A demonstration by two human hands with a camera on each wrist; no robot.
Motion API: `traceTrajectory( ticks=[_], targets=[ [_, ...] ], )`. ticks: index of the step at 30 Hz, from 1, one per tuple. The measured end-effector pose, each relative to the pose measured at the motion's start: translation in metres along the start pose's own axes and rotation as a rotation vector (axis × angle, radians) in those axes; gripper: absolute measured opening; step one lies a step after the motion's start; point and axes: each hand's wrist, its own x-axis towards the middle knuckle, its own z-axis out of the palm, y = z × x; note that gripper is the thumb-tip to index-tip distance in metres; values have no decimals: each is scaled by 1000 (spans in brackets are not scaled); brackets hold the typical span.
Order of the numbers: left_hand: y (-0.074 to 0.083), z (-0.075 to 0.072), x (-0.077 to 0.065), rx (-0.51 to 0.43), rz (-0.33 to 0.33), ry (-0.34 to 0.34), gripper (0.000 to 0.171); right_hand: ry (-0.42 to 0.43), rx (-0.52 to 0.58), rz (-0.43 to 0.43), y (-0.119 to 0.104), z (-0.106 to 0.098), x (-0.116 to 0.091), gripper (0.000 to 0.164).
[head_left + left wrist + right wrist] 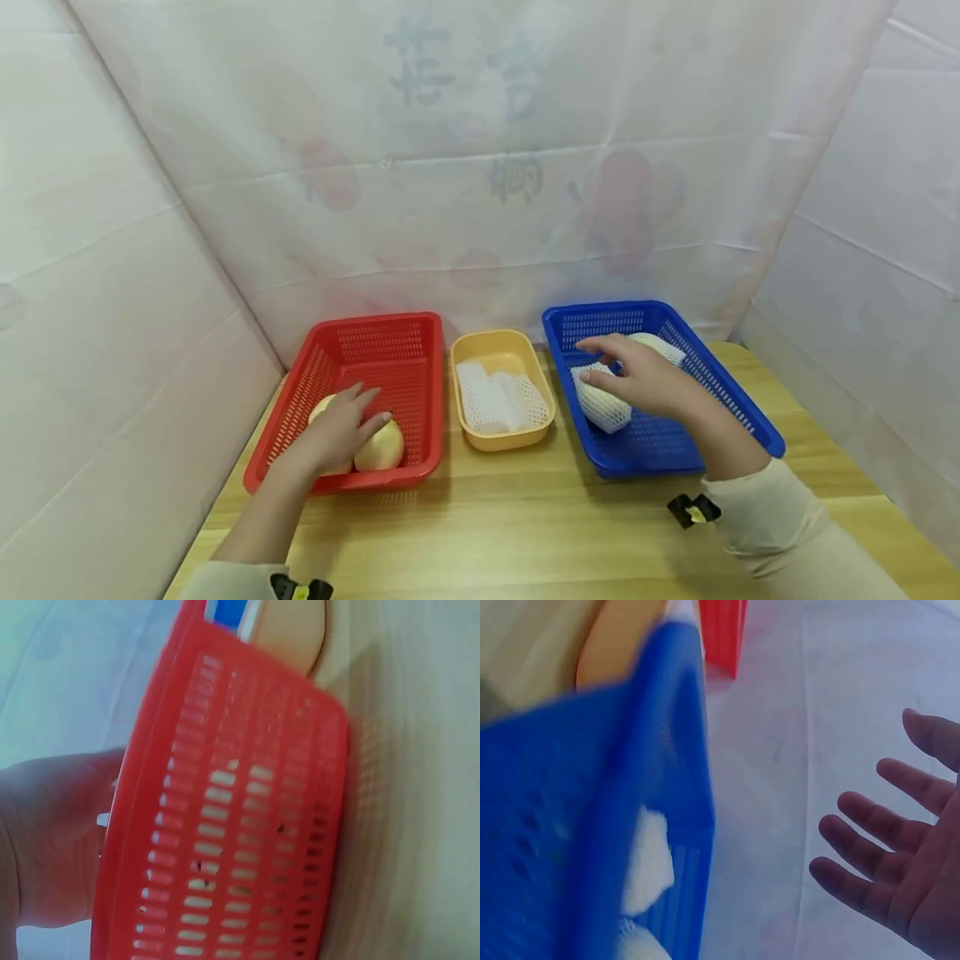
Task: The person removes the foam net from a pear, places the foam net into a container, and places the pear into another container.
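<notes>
My left hand point(341, 432) is over the red basket point(431, 392), fingers spread above pale yellow round fruits. One fruit point(381, 447) shows beside the thumb; another fruit point(321, 407) is partly covered by the hand. Whether the fingertips touch them is hidden. In the left wrist view the basket wall screens the fingers. Above the blue basket point(645, 454) hovers my right hand point(637, 377), its fingers apart and nothing in them. Beneath it lie a fruit in a white foam net point(603, 404) and a second netted fruit point(660, 343). The right wrist view shows the palm point(930, 885) bare.
Between the baskets stands a small yellow-orange tray point(502, 443) holding white foam net sleeves point(498, 400). All three containers sit on a wooden table point(480, 517). White printed cloth point(465, 208) hangs behind, and more cloth closes off both sides.
</notes>
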Motion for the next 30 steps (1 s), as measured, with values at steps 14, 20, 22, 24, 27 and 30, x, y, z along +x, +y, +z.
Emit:
traceTrajectory(
  ticks=[14, 20, 22, 24, 27, 30],
  targets=[
    [34, 46, -21, -125, -11, 125, 52, -522, -224, 366, 65, -19, 63, 86],
    [33, 51, -22, -96, -34, 176, 46, -660, -209, 459, 83, -8, 74, 93],
    [33, 53, -22, -78, -40, 184, 46, -685, -235, 463, 88, -4, 76, 89],
    [33, 54, -21, -63, -41, 191, 46, -692, -272, 468, 91, 0, 78, 86],
    [33, 53, -22, -49, -39, 198, 49, -704, -295, 483, 95, 5, 82, 86],
    [31, 52, -22, -38, -39, 205, 52, -727, -237, 493, 96, 9, 86, 89]
  ],
)
